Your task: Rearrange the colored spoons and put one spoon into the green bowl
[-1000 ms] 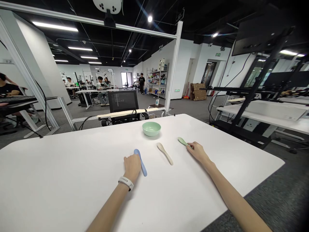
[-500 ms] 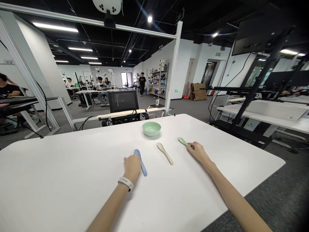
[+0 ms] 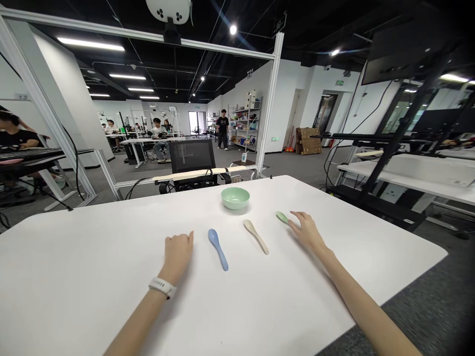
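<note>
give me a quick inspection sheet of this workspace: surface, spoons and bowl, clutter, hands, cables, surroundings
surface: white table, smooth, rounded corners
things: blue spoon, cream spoon and green spoon lie apart in a row; pale green bowl sits upright beyond them
clutter: long cream strip behind the far edge
hands: left hand open, beside the blue spoon, apart from it; right hand open, fingers by the green spoon's end, contact unclear
cables: black cables behind the far edge
surroundings: black mesh chair, seated co-workers, standing person, shelving
</note>
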The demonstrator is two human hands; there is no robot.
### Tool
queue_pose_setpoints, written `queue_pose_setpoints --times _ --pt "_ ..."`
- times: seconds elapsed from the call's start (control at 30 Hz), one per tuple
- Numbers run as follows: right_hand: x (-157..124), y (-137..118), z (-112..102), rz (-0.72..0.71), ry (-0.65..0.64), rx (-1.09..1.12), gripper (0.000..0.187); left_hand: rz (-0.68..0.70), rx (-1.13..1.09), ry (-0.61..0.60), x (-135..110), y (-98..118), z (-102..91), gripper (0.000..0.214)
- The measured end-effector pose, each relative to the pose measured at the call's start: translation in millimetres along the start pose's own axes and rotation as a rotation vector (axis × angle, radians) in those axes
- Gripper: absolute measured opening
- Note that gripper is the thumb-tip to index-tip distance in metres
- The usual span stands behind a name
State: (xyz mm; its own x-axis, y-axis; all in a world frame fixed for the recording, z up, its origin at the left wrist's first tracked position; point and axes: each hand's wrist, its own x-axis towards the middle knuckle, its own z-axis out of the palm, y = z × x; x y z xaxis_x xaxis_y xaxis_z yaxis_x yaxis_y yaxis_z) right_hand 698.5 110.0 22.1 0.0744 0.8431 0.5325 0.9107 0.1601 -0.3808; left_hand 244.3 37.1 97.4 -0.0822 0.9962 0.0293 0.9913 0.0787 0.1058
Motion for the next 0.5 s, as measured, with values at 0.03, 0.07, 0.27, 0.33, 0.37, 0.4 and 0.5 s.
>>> queue_pose_setpoints --times 0.03,0.07,0.27,0.33,0.37,0.4,0.5 --pt "1.6 -3.1 1.9 -0.038 -0.002 0.010 0.051 0.005 0.003 0.025 -2.3 -18.3 -7.0 0.049" --pt "3.5 -6.9 4.5 -0.076 -0.017 0.023 0.050 0.002 0.006 0.050 -5.7 -38.1 -13.8 0.050" --pt "17.4 -41.2 27.3 -0.213 -0.167 0.052 0.049 -0.050 0.007 0.201 -30.4 -186.2 -13.8 0.048" --pt "20.0 -53.8 34.1 -0.223 -0.212 0.037 0.049 -0.043 -0.016 0.279 -32.3 -238.1 6.9 0.053" --pt "20.6 -59.3 37.1 -0.222 -0.234 0.029 0.049 -0.049 -0.019 0.294 -32.1 -260.9 19.0 0.057" --pt "20.6 -64.1 39.9 -0.219 -0.252 0.023 0.049 -0.049 -0.014 0.285 -31.5 -280.5 31.0 0.062" --pt "17.9 -72.6 46.9 -0.213 -0.295 0.030 0.050 -0.093 0.002 0.283 -30.6 -316.9 60.8 0.074"
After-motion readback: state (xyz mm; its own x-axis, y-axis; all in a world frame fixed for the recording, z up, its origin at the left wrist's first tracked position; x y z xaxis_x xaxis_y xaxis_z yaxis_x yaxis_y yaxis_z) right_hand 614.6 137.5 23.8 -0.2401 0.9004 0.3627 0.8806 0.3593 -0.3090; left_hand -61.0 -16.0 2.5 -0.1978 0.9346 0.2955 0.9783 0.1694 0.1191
